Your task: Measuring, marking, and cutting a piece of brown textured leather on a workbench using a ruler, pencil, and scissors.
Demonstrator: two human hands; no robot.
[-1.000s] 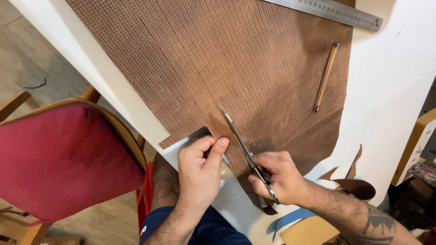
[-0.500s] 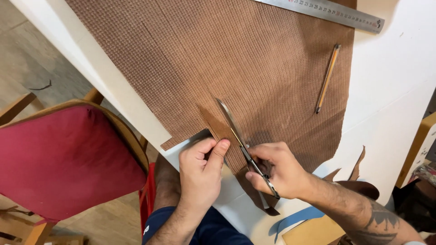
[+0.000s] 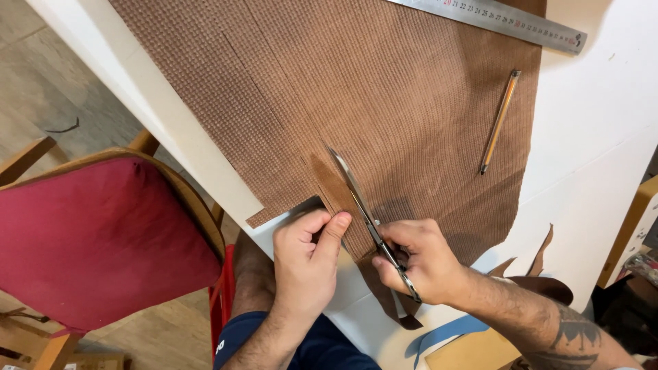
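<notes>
On the white table (image 3: 603, 137), the right hand (image 3: 425, 264) grips scissors (image 3: 363, 205) cutting the brown textured sheet (image 3: 356, 89), whose cut strip (image 3: 329, 185) the left hand (image 3: 305, 264) pinches, beside a red-cushioned chair (image 3: 96, 240).

White table (image 3: 603, 157), red-cushioned wooden chair (image 3: 96, 240) at left, floor (image 3: 48, 82) prob. grey wood.

Brown textured leather sheet (image 3: 384, 89) flat on table, steel scissors (image 3: 363, 205) mid-cut
</notes>
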